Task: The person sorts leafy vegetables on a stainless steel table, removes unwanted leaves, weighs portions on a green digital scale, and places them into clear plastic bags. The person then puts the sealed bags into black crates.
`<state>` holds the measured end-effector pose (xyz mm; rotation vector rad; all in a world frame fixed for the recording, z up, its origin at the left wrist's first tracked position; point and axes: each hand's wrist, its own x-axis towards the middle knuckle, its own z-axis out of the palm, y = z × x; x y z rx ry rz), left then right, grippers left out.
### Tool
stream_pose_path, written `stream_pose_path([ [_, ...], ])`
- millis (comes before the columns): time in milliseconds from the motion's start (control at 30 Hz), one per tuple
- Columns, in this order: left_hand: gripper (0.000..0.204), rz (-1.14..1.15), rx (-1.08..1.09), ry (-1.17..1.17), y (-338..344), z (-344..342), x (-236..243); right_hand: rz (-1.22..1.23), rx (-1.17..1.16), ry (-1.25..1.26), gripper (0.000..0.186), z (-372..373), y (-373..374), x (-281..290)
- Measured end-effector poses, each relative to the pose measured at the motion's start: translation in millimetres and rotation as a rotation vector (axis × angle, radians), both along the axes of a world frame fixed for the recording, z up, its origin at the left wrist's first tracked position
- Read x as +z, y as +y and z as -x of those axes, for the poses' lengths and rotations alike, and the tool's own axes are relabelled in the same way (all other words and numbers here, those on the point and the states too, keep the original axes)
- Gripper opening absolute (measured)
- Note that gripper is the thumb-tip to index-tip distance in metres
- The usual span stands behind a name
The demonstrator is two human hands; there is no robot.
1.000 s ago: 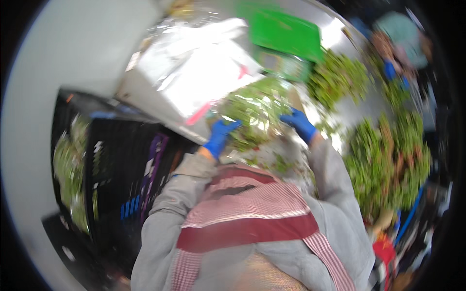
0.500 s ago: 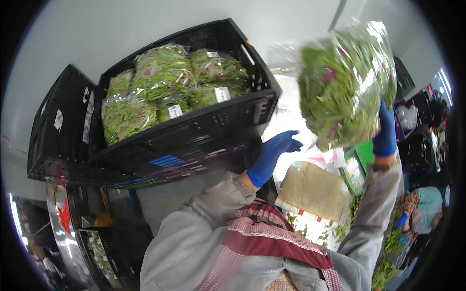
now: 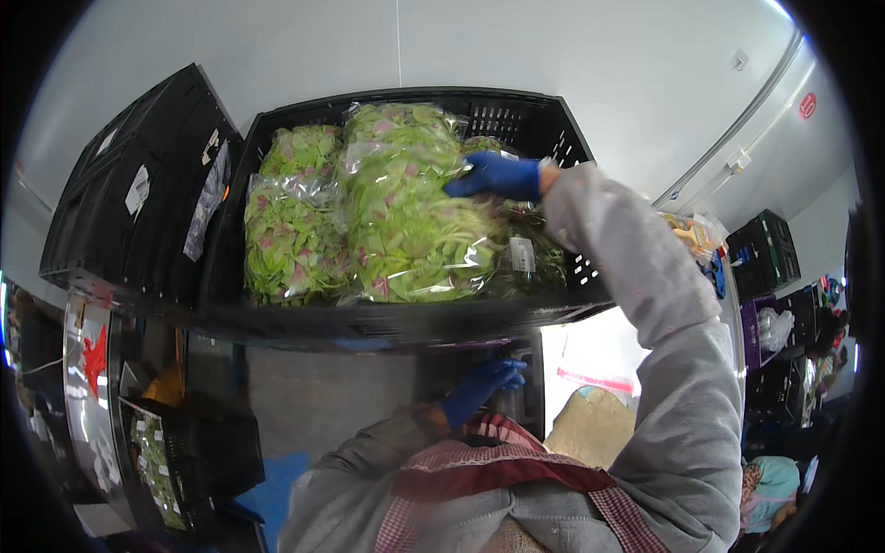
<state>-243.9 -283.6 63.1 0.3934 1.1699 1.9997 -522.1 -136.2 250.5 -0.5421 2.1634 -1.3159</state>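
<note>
Plainly, in the head view, the right hand point(image 3: 498, 175), gloved in blue, reaches over a black crate point(image 3: 415, 323) and lays its fingers on the right side of a clear bag point(image 3: 419, 240) of green leaves touched with purple. The thumb is hidden, so whether its grip pinches the bag or only presses on it cannot be told. The bag lies in the middle of the crate, between two leaf packs point(image 3: 295, 240) on the left and a labelled pack point(image 3: 522, 256) on the right that sits in the shade of the arm.

The left hand point(image 3: 484, 387), also in a blue glove, hangs below the crate's near wall, close to the checked apron point(image 3: 479, 472). It holds nothing; its fingers are stretched out loosely.

To its right is the white table point(image 3: 576, 348), with a beige mat point(image 3: 590, 426) partly behind the right sleeve. Stacked crates point(image 3: 129, 194) stand just left of the filled one. A co-worker point(image 3: 770, 493) shows at the lower right edge.
</note>
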Motion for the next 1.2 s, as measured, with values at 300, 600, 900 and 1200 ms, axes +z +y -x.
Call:
stream_pose_path([
  [300, 0.041, 0.115, -0.171, 0.091, 1, 28, -1, -0.448, -0.068, 0.282, 0.057, -24, -12, 26],
  [600, 0.037, 0.131, -0.294, 0.167, 35, 28, 19, -0.531, 0.383, 0.923, 0.081, -76, -75, -25],
  [900, 0.035, 0.289, -0.690, 1.063, 106, 14, -99, -0.005, -0.554, 1.283, 0.063, -190, 13, 18],
  [1200, 0.056, 0.055, -0.951, 1.721, 218, -84, -67, -0.699, -1.717, -0.072, 0.063, -585, 159, -245],
])
